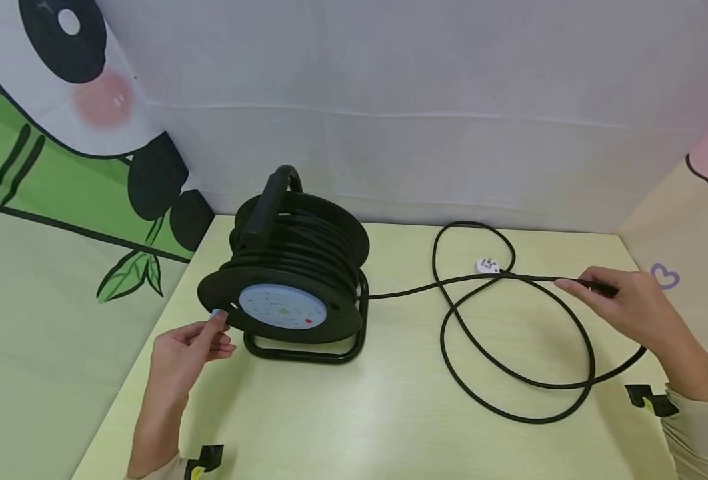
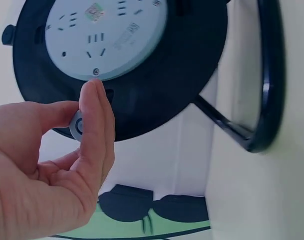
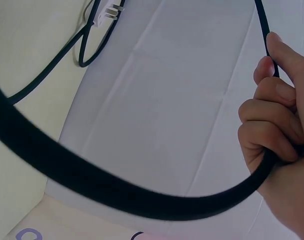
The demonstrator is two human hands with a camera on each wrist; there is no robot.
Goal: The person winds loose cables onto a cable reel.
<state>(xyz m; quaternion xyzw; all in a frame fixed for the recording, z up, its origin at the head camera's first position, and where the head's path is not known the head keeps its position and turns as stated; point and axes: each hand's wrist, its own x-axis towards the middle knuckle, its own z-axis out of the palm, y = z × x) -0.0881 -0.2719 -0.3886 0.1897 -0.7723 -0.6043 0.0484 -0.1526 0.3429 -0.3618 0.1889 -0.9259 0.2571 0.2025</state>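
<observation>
A black cable reel (image 1: pixel 297 267) with a pale blue socket panel (image 1: pixel 282 307) stands on its tubular frame at the table's left. Between thumb and fingers, my left hand (image 1: pixel 189 350) pinches a small grey knob (image 2: pixel 77 125) at the rim of the reel's front disc. Out to the right, my right hand (image 1: pixel 624 300) grips the black cable (image 1: pixel 546 278), its fingers curled round it in the right wrist view. From the reel the cable runs nearly straight to that hand, then drops into loose loops on the table. A white plug (image 1: pixel 487 266) lies among the loops.
The pale table (image 1: pixel 390 413) meets a white cloth backdrop (image 1: pixel 414 153) behind the reel. Printed panels with cartoon figures rise on the left and right. A black carry handle (image 1: pixel 270 207) sticks up from the reel.
</observation>
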